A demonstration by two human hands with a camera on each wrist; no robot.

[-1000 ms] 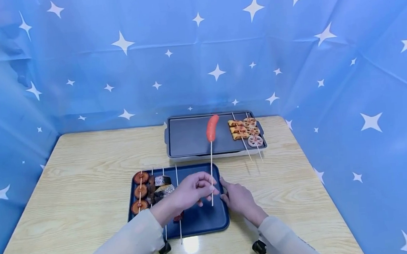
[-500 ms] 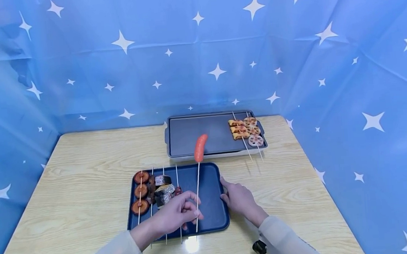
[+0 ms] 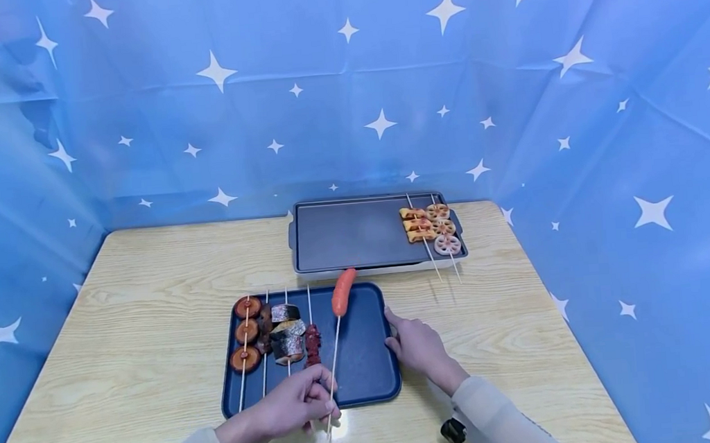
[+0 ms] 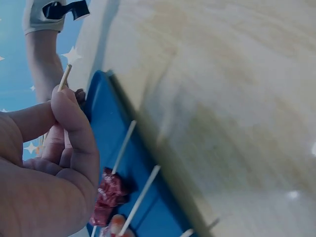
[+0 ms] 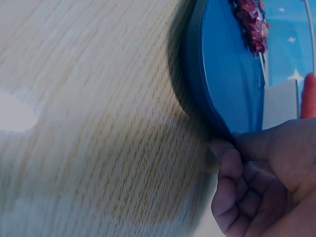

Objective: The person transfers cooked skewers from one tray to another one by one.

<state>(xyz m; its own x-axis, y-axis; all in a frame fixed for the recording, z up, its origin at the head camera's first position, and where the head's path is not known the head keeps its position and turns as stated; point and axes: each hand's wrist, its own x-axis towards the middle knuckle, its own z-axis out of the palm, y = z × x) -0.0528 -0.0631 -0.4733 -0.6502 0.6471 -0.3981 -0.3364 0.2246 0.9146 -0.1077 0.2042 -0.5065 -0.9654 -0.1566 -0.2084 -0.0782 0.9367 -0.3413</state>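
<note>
My left hand [image 3: 294,403] pinches the stick of a sausage skewer [image 3: 340,293] near its lower end. The red sausage points up and away, over the back part of the dark blue tray [image 3: 367,370]. In the left wrist view the stick's end [image 4: 65,79] pokes out above the thumb and finger. At the tray's right edge, my right hand [image 3: 420,345] holds the rim between thumb and fingers, as the right wrist view also shows. Just left of the sausage, a dark red meat skewer [image 3: 312,343] lies on the tray, its lower stick partly behind my left hand.
Further left on the tray lie a skewer of round brown slices [image 3: 245,359], a dark brown skewer [image 3: 263,333] and a seaweed-wrapped roll skewer [image 3: 287,345]. Behind stands a grey griddle plate [image 3: 350,236] bearing a yellow roll skewer [image 3: 418,224] and a lotus root skewer [image 3: 447,245].
My left hand has brought the sausage skewer from over the griddle's front toward me and left, down over the tray. The right hand has stayed at the tray's edge.
</note>
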